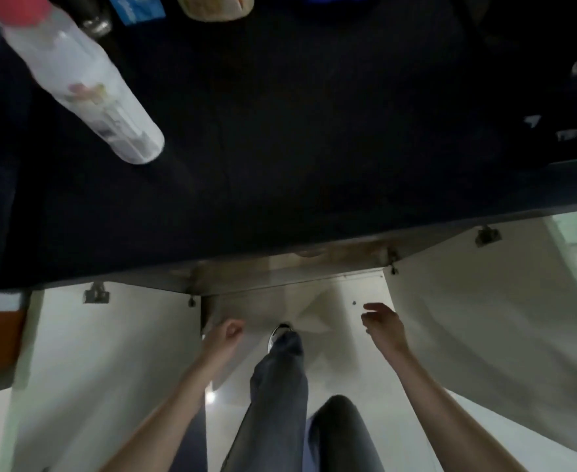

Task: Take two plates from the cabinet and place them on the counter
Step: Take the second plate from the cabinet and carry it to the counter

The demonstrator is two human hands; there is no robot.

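Black counter (314,137) is recorded across the upper half of the view, seen from straight above. On its left part a clear plastic bottle (86,83) with a red cap (21,8) is noted; a printed label is seen through its wall, too blurred to be read. At the far edge a blue packet (137,6) with white lettering is logged, the letters smeared and illegible, and beside it a beige container (215,6) cut off by the frame. Below the counter's front edge the cabinet (290,277) is found open, its white left door (110,352) and right door (467,318) swung outward, with a metal hinge (95,294) shown on the left one. The plates cannot be made out: the cabinet's interior is hidden under the counter's overhang and only a pale strip of it is seen between the doors. Both bare forearms are extended down toward that opening. The left hand (227,333) is held near the inner edge of the left door, fingers curled inward; whether anything is touched or gripped cannot be told through the blur. The right hand (384,323) is held in the gap just inside the right door, fingers loosely spread and bent, nothing held. Between the arms grey trousers (280,386) and a shoe (278,332) are seen above a pale floor (365,376).
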